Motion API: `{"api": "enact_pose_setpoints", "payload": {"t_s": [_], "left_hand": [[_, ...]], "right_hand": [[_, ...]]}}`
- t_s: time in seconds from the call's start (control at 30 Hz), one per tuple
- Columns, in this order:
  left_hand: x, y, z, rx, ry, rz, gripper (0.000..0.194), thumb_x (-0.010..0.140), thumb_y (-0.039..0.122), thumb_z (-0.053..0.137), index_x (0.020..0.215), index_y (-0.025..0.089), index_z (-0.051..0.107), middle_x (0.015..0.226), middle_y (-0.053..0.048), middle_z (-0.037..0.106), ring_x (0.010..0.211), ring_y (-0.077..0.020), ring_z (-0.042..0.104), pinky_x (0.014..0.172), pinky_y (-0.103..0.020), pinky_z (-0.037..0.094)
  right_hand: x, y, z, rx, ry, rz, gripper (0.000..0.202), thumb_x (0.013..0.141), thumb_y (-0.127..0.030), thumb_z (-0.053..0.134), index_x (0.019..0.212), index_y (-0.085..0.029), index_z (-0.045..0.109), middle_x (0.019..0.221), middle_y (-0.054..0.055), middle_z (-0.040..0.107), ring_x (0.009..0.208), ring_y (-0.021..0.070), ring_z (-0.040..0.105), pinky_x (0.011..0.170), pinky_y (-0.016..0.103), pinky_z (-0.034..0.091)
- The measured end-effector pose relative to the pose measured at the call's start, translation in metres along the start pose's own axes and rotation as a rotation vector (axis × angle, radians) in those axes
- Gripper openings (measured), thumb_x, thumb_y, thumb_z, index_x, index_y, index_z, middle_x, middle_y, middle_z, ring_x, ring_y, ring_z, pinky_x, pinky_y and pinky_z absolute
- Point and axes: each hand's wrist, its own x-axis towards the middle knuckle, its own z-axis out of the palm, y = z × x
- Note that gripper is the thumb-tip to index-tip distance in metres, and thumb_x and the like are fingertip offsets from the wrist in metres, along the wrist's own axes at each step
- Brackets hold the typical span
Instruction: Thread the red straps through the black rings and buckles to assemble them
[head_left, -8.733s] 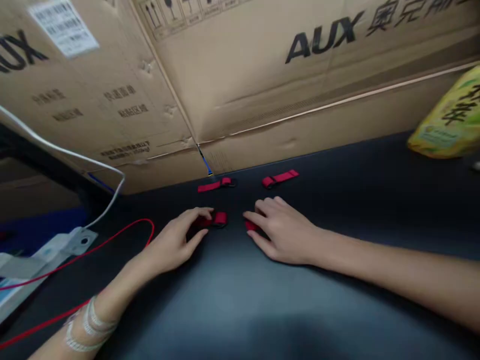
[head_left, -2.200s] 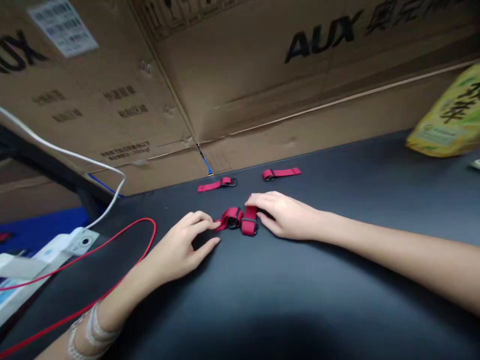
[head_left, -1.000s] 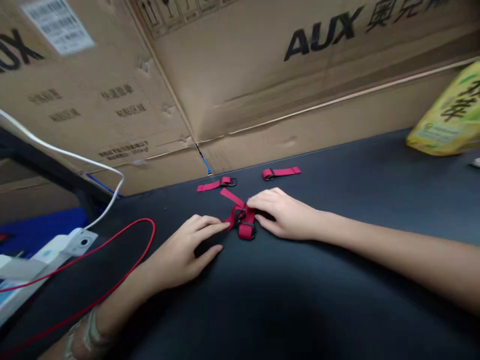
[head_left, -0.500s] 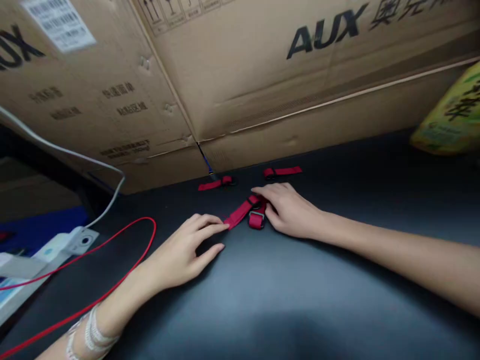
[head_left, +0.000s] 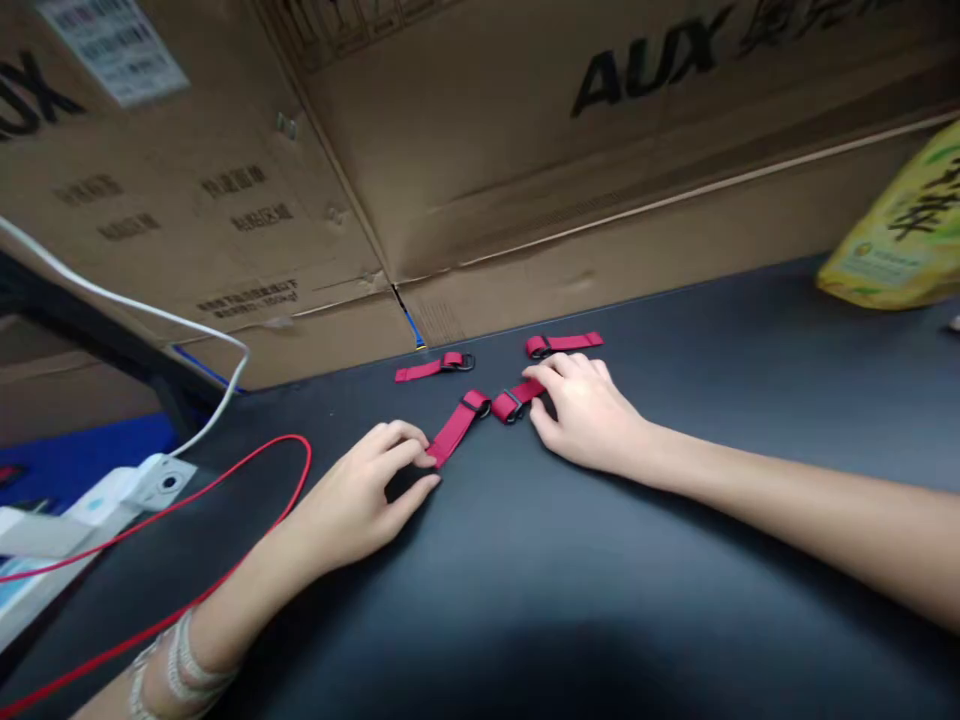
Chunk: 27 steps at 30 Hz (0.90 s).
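On the black table top (head_left: 480, 580) lie four red straps, each with a black buckle. Call the spot between the two thumbs the middle of a clock. The left hand (head_left: 367, 480) is at 9 o'clock, with its thumb spread away from its fingers. Its fingertips touch the flat end of the left-hand strap (head_left: 454, 430), at 10 o'clock, and the thumb is off it. The right hand (head_left: 589, 410) is at 2 o'clock, bent over the right-hand strap (head_left: 528, 391), at 1 o'clock. That strap's tail goes under the fingers, so I cannot tell if they pinch it. The buckle ends of these two straps sit just beside each other.

A soft touch on the flat ends looks best, since a hard push could bunch the cloth. Small, slow turns should keep each strap from twisting. The buckles are so near that they could catch, so a little gap would help. Farther out are a far strap at 11 o'clock (head_left: 420, 371) and a far strap at 1 o'clock (head_left: 574, 343). The right hand is just beside that last one, so its fingers should take care not to bump it.
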Motion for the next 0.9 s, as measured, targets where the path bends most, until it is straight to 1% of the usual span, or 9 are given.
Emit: {"api": "enact_pose_setpoints", "payload": {"t_s": [0.13,0.23,0.3,0.43,0.5,0.63,0.77,0.83,0.9], "left_hand": [[0.001,0.0004,0.0005,0.007,0.018,-0.015,0.014,0.094,0.031,0.051,0.088,0.02,0.058,0.11,-0.008,0.059,0.1,-0.0203,0.057,0.09,-0.036,0.049],[0.0013,0.0006,0.0004,0.013,0.024,-0.016,0.015,0.094,0.03,0.051,0.085,0.02,0.057,0.106,-0.007,0.06,0.097,-0.0197,0.057,0.088,-0.035,0.049],[0.0013,0.001,-0.0001,0.016,0.024,-0.015,0.015,0.094,0.03,0.051,0.085,0.02,0.057,0.105,-0.007,0.061,0.096,-0.0195,0.057,0.088,-0.035,0.049],[0.0006,0.0011,-0.0013,0.011,0.022,-0.007,0.015,0.094,0.03,0.051,0.085,0.02,0.06,0.108,-0.008,0.061,0.098,-0.0194,0.058,0.089,-0.034,0.049],[0.0004,0.0007,-0.0016,0.005,0.023,-0.002,0.016,0.094,0.029,0.051,0.085,0.02,0.06,0.108,-0.008,0.061,0.098,-0.019,0.058,0.089,-0.034,0.049],[0.0012,0.0001,-0.0015,0.0,0.018,0.004,0.017,0.094,0.028,0.05,0.084,0.019,0.061,0.108,-0.008,0.062,0.098,-0.0186,0.058,0.089,-0.033,0.048],[0.0017,0.0007,-0.0013,-0.005,0.013,-0.003,0.018,0.094,0.029,0.05,0.084,0.02,0.061,0.108,-0.007,0.061,0.099,-0.0188,0.058,0.09,-0.033,0.048],[0.0013,0.0012,-0.0011,-0.014,0.015,-0.004,0.017,0.094,0.029,0.05,0.084,0.02,0.061,0.107,-0.007,0.061,0.098,-0.0185,0.058,0.089,-0.033,0.048],[0.0008,0.0019,-0.0011,-0.021,0.03,-0.017,0.016,0.094,0.027,0.05,0.083,0.019,0.06,0.103,-0.007,0.06,0.094,-0.0176,0.058,0.087,-0.031,0.048]], "right_hand": [[-0.0004,-0.0007,0.003,-0.09,0.014,0.072,0.043,0.093,-0.03,0.043,0.127,-0.01,0.06,0.123,0.02,0.056,0.111,0.0325,0.051,0.094,0.044,0.037],[0.0,-0.0004,0.0039,-0.128,0.011,0.116,0.045,0.093,-0.031,0.042,0.13,-0.009,0.056,0.124,0.022,0.055,0.112,0.0346,0.05,0.094,0.046,0.038],[0.0006,0.0004,0.0031,-0.107,-0.008,0.062,0.048,0.094,-0.031,0.041,0.134,-0.008,0.053,0.126,0.022,0.054,0.114,0.0345,0.05,0.095,0.046,0.038],[0.0014,0.0026,0.0008,-0.012,-0.056,-0.206,0.049,0.095,-0.026,0.039,0.14,-0.009,0.048,0.133,0.02,0.053,0.118,0.0318,0.049,0.098,0.045,0.039],[0.0014,0.0036,0.0002,0.024,-0.062,-0.268,0.049,0.094,-0.023,0.039,0.141,-0.01,0.048,0.135,0.019,0.054,0.119,0.0313,0.049,0.099,0.046,0.039],[0.0013,0.0053,0.0001,0.079,-0.08,-0.31,0.05,0.093,-0.022,0.041,0.141,-0.009,0.047,0.136,0.018,0.054,0.121,0.0315,0.049,0.1,0.048,0.038],[0.001,0.005,-0.0011,0.113,-0.086,-0.356,0.049,0.092,-0.019,0.042,0.14,-0.01,0.048,0.136,0.017,0.055,0.12,0.0301,0.049,0.1,0.047,0.038],[0.0007,0.0037,-0.002,0.107,-0.083,-0.338,0.049,0.092,-0.019,0.043,0.139,-0.01,0.049,0.135,0.017,0.056,0.119,0.0303,0.05,0.1,0.047,0.038],[0.0005,0.0023,-0.002,0.087,-0.071,-0.263,0.048,0.091,-0.021,0.043,0.137,-0.01,0.052,0.132,0.017,0.057,0.119,0.0311,0.05,0.1,0.047,0.037]]}}
